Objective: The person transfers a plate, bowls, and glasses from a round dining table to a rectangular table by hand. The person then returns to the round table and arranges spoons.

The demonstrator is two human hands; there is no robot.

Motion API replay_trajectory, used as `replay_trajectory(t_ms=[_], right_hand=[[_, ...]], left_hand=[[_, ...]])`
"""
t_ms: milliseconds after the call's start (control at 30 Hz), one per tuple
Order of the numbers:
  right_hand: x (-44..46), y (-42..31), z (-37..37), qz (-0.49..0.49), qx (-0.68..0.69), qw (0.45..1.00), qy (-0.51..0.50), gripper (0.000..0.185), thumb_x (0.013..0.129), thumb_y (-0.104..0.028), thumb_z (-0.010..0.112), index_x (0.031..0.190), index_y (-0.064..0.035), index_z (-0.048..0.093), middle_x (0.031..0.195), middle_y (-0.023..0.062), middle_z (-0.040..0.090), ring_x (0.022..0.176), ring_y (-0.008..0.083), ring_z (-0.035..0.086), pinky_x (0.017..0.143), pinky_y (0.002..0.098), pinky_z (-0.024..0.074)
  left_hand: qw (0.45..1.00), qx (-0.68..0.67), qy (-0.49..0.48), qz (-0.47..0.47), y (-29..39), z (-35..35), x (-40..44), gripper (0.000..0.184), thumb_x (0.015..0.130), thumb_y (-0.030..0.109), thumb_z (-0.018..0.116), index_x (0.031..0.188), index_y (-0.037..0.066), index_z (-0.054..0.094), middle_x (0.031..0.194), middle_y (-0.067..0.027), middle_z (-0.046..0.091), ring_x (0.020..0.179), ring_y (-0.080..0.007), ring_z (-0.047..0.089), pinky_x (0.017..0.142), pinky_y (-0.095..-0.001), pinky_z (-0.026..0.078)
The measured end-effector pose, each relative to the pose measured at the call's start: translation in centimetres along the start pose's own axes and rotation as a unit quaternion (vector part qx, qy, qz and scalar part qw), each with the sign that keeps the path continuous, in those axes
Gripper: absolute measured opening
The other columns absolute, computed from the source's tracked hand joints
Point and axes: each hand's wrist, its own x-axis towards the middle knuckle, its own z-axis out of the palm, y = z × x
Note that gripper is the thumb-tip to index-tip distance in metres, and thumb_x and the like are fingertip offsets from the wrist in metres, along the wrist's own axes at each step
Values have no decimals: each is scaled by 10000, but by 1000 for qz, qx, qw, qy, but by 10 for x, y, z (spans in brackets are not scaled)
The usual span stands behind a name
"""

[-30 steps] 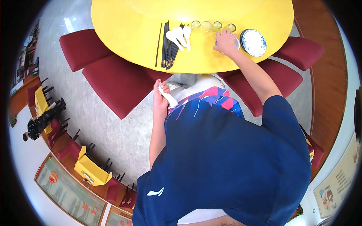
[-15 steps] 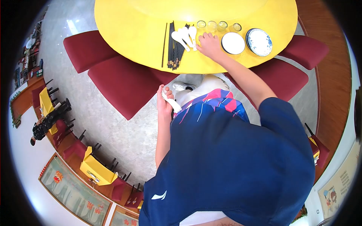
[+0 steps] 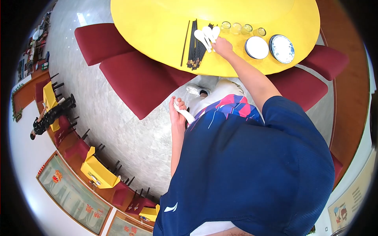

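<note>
My left hand (image 3: 178, 109) is wrapped round a white cloth (image 3: 185, 114), low beside my shorts. At the handle end of the white spoons (image 3: 202, 38), my right hand (image 3: 222, 46) has its fingers closed on a spoon handle. These spoons lie across a bundle of black chopsticks (image 3: 192, 49) on the yellow table (image 3: 165, 31); a single chopstick (image 3: 185, 43) lies apart on the left. Several clear glasses (image 3: 247, 28) stand in a row behind my right hand. Right of it are a stack of small white plates (image 3: 256, 48) and a stack of blue-patterned plates (image 3: 282, 49).
Dark red chairs (image 3: 141, 82) surround the near edge of the table on both sides. A person in dark clothes (image 3: 51, 116) is far off at the left, near smaller yellow tables (image 3: 98, 171). Grey floor (image 3: 130, 137) shows between them.
My right hand has moved left from the small white plates to the spoons and closed there. My left hand still holds the white cloth. The whole view has shifted slightly.
</note>
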Motion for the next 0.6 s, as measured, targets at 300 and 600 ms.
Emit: replay_trajectory(t_ms=[300, 600], right_hand=[[9, 20, 28, -11, 156, 985, 71, 297, 770, -277, 662, 836, 8, 612, 784, 207, 659, 768, 341, 652, 701, 407, 509], [13, -4, 18, 2, 145, 984, 107, 297, 785, -282, 686, 829, -1, 602, 776, 201, 649, 778, 353, 640, 720, 428, 499]], left_hand=[[1000, -12, 3, 18, 13, -16, -6, 137, 948, 226, 548, 1026, 133, 485, 813, -43, 490, 578, -77, 438, 443, -180, 388], [1000, 14, 6, 2, 17, -20, 0, 153, 945, 235, 562, 1040, 139, 492, 798, -31, 505, 580, -70, 434, 448, -173, 379]])
